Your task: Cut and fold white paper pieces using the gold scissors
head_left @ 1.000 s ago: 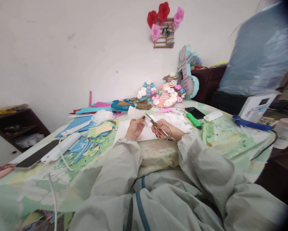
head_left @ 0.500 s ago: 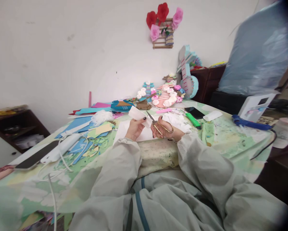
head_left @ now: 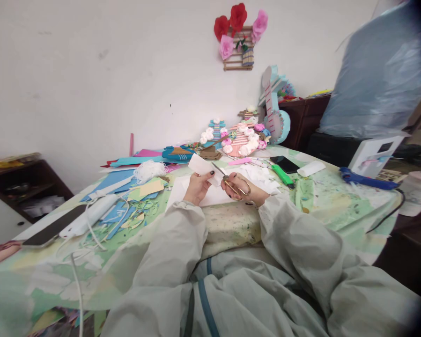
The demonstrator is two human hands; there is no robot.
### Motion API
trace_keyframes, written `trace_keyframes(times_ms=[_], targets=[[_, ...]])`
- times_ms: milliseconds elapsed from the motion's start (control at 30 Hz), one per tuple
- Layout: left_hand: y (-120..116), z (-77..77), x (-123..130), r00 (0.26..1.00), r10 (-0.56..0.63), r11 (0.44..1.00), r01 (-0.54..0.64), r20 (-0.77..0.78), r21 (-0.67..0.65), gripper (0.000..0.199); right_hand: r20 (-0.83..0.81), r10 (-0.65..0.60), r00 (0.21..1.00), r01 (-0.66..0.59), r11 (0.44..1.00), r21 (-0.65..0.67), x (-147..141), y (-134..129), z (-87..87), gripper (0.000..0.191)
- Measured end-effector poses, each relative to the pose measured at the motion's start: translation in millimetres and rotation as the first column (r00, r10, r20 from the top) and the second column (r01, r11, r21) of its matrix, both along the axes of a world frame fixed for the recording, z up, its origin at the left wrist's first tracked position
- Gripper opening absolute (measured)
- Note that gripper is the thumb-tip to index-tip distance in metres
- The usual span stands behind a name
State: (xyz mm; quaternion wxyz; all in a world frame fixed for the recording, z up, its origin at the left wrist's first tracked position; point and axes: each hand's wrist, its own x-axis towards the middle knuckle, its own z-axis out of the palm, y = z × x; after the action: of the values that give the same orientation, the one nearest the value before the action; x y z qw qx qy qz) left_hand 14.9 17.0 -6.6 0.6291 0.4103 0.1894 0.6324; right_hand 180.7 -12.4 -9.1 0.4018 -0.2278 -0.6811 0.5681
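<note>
My left hand pinches a piece of white paper over the near side of the table. Gold-handled scissors are in my right hand, their handles around its fingers. The blades point up and left, close beside the paper; whether they touch it I cannot tell. Beneath both hands lies a white sheet, and cut white paper pieces are spread just behind my right hand.
Green and blue scraps, a white cable and a tablet lie left. A green cutter, a phone and a blue glue gun lie right. Flower crafts stand behind.
The scissors have turned slightly and their blades look closer together. The fingers of my right hand have curled in more. The paper in my left hand has tilted a little.
</note>
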Motion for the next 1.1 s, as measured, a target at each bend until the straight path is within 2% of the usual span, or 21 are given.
trace_keyframes(times_ms=[233,433,600,833,1100], targets=[[-1.0,1.3,0.1,1.0,0.01,1.0,-0.01,0.013,-0.025,0.037,0.036,-0.064,0.997,0.065,0.998,-0.009,-0.6,0.7,-2.6,0.065],[-4.3,1.7,0.9,1.0,-0.022,1.0,0.022,-0.022,-0.018,0.037,0.088,0.046,0.995,-0.046,0.999,0.001,1.7,8.5,-9.2,0.071],[-6.0,0.9,2.5,0.994,-0.056,0.998,0.057,-0.094,0.002,0.033,0.031,0.048,0.998,-0.048,0.999,-0.003,0.5,7.8,-10.1,0.065],[-8.2,0.9,4.3,0.988,-0.068,0.997,0.071,-0.14,0.018,0.032,-0.078,-0.008,0.997,0.01,1.0,0.026,-2.4,-1.5,-3.6,0.058],[-5.3,-0.3,3.7,0.989,-0.035,0.999,0.033,-0.143,-0.017,0.035,-0.068,-0.073,0.995,0.076,0.996,0.044,-3.5,-0.1,-6.3,0.056]])
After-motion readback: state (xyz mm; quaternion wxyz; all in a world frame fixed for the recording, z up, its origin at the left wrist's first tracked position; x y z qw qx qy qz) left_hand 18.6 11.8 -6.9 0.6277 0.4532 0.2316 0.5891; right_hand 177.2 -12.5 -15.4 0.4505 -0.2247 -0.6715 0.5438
